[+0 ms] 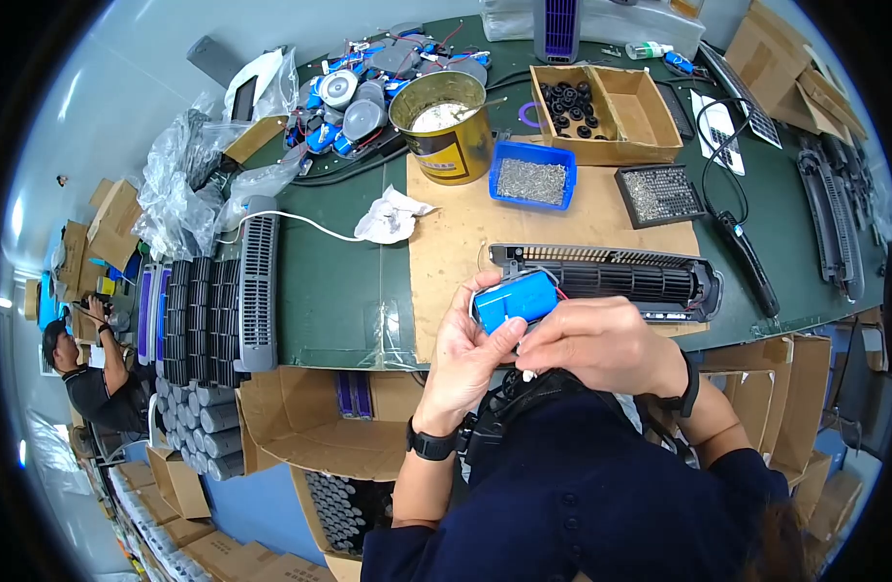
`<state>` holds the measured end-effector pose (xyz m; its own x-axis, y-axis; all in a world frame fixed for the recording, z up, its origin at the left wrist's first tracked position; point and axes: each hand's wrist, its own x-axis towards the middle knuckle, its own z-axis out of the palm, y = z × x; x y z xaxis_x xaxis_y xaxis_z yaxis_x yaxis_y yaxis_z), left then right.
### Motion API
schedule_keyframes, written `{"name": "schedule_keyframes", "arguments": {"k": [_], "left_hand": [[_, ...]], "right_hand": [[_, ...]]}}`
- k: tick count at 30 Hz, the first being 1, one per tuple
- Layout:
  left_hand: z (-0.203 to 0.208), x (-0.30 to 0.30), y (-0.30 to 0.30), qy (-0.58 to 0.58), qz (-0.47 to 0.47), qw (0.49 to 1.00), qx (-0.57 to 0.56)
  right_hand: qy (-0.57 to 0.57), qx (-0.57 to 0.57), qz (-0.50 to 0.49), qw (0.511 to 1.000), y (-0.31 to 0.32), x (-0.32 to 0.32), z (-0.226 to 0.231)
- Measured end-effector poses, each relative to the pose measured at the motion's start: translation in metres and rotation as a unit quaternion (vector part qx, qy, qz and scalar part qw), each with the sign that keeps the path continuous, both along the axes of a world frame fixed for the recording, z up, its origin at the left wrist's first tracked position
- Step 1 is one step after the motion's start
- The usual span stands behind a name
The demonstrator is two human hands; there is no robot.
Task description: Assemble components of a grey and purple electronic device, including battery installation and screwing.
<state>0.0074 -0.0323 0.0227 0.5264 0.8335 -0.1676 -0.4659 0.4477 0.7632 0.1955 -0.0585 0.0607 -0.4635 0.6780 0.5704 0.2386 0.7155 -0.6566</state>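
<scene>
A dark shirt (582, 485), cut off below, is nearest. Beyond it, the left hand (459, 351) grasps a blue battery (516, 303); the right hand (611, 339) bends beside it, whether pinching anything I cannot tell. The battery partly hides a dark fan frame (616, 282) behind.

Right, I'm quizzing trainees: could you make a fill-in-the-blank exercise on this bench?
1. The battery pack in the left hand is coloured ____.
2. The open metal can stands to the ____ of the blue bin.
3. In the divided cardboard box, the left compartment holds round parts coloured ____.
Missing words: blue; left; black.
</scene>
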Motion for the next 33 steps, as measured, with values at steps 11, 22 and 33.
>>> {"name": "schedule_keyframes", "arguments": {"k": [11, 22, 33], "left_hand": [[-0.002, 0.005, -0.007, 0.065, 0.018, 0.993, 0.094], [0.008, 0.003, -0.007, 0.069, -0.007, 0.996, 0.056], [0.001, -0.006, -0.002, 0.036, -0.022, 0.995, 0.094]], "right_hand": [[0.085, -0.066, -0.142, 0.984, 0.002, 0.0, -0.006], [0.002, -0.007, -0.16, 0.987, 0.006, 0.002, -0.008], [-0.037, 0.016, -0.127, 0.991, 0.019, 0.0, -0.006]]}}
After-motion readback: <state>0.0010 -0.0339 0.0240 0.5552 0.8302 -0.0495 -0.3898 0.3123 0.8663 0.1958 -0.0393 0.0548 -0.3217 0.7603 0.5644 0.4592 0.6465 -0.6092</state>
